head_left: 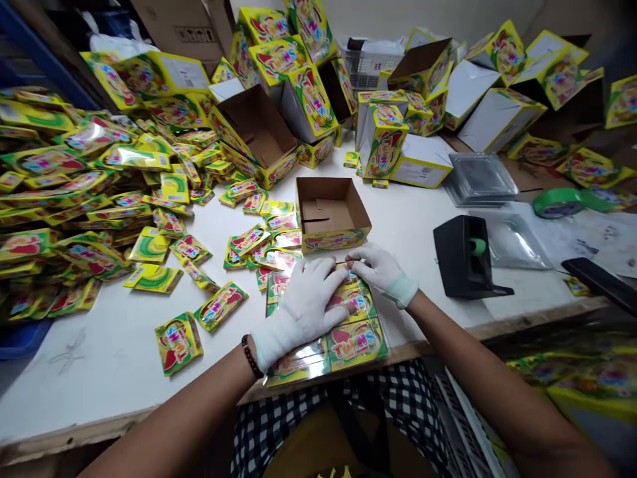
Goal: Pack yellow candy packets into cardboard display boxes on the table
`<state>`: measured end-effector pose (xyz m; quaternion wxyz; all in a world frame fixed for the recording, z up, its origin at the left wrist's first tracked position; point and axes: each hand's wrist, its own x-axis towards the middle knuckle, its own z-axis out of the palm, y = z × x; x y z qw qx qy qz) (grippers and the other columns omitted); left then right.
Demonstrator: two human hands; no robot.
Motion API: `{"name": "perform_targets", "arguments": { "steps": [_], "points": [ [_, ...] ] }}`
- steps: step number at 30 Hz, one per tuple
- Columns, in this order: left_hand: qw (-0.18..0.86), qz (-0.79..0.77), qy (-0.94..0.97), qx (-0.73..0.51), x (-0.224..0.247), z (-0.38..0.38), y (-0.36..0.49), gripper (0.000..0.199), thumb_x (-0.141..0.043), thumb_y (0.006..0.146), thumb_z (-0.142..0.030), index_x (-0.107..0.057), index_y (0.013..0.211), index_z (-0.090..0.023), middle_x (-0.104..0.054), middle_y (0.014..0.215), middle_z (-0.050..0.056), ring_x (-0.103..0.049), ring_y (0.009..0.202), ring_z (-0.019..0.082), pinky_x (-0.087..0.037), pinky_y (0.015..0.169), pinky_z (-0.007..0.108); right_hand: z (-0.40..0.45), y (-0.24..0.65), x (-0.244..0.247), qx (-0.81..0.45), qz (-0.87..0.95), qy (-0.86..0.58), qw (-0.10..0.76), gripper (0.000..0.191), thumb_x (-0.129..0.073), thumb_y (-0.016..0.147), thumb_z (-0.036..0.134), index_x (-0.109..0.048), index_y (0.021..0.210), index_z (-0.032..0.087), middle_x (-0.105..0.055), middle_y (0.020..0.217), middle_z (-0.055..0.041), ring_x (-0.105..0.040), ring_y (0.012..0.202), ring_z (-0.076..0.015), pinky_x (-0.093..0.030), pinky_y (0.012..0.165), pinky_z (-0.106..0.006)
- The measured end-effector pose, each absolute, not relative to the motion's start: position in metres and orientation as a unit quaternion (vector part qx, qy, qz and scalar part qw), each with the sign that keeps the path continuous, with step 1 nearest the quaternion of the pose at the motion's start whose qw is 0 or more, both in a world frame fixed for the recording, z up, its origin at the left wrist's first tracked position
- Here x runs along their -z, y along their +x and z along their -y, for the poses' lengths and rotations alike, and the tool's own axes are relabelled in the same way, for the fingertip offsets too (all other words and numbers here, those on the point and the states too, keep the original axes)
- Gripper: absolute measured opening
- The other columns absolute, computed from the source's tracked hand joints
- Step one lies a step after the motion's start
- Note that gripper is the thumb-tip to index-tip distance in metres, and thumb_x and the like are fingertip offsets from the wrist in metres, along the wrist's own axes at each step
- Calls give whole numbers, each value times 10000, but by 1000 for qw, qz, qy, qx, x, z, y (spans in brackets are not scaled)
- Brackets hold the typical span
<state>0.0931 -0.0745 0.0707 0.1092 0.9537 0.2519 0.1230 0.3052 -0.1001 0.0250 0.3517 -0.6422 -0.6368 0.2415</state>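
Several flat yellow-green small boxes (351, 345) lie in a block at the table's front edge, under a shiny clear plastic cover (318, 373). My left hand (308, 302), in a white glove, rests flat across them with its fingers and thumb spread. At the far right corner of the block, my gloved right hand (381, 272) has its fingertips closed on the edge of the plastic; exactly what is between them is partly hidden. Just beyond both hands stands an open carton (336, 238), brown inside and without contents showing.
Loose small boxes (89, 199) are heaped on the left, some scattered closer. Bigger printed cartons (308, 99) pile up at the back. To the right stand a black tape dispenser (460, 262), clear plastic trays (482, 176) and a green tape roll (557, 201).
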Motion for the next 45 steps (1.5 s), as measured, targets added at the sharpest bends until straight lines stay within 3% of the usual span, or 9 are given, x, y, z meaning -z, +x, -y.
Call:
{"name": "perform_targets", "arguments": {
  "steps": [8,17,23,26,29,35,38,42,45],
  "points": [
    [1,-240,969,-59,-60,79,104,510,-370,968,-513,-482,1395,-257,-513,1292,160,-452,1143,349,-328,959,580,209,287,-41,-475,388,-678,404,569,-691,757,274,-466,1279,245,-601,961,18,-573,648,-102,-499,627,-258],
    [20,-219,974,-49,-71,81,117,379,-414,940,-434,-587,1186,-203,-529,1200,154,-468,1102,346,-345,946,575,249,273,-34,-640,172,-540,519,460,-803,701,388,-525,1019,207,-565,685,60,-508,535,-77,-432,459,-182],
    [25,-209,976,-52,-70,82,130,464,-394,938,-421,-510,1358,-260,-529,1183,145,-476,1062,351,-323,925,621,266,257,-23,-654,152,-565,480,424,-790,704,443,-433,782,229,-527,596,71,-554,526,-107,-463,515,-234],
    [6,-201,979,-41,-67,82,131,505,-367,946,-484,-496,1387,-275,-520,1199,157,-459,1092,368,-332,908,614,269,266,-35,-547,292,-673,403,308,-717,767,408,-462,729,240,-532,581,42,-547,523,-144,-448,506,-274],
    [6,-200,979,-45,-64,81,131,522,-361,948,-497,-500,1391,-258,-510,1230,175,-447,1114,375,-348,901,590,252,275,-51,-274,444,-742,421,87,-602,868,341,-590,902,262,-643,842,-48,-640,793,-231,-541,728,-386],
    [5,-192,979,-62,-59,78,130,471,-431,922,-476,-597,1266,-202,-479,1335,197,-452,1135,375,-358,926,566,206,241,-18,-125,620,-644,431,672,-495,937,291,-230,1553,274,-269,1605,-105,-212,1500,-325,-277,1199,-562],
    [1,-195,979,-61,-57,76,130,473,-437,921,-491,-588,1284,-229,-499,1330,187,-460,1154,375,-364,913,552,209,252,0,-165,619,-627,444,732,-476,957,308,-108,1586,240,-202,1637,-125,-220,1503,-300,-300,1199,-518],
    [-6,-184,980,-75,-55,73,131,514,-423,928,-510,-540,1362,-260,-509,1327,187,-460,1184,387,-356,920,560,236,340,-16,-86,422,-727,534,512,-483,965,381,-414,1440,202,-555,1388,-150,-568,1246,-251,-473,1046,-431],
    [-25,-179,981,-72,-53,71,131,518,-412,934,-512,-540,1368,-261,-509,1323,198,-469,1174,396,-365,900,559,254,417,-28,105,249,-809,522,467,-492,927,429,-569,1289,145,-621,1269,-149,-578,1185,-267,-432,1044,-455]
  ]
}}
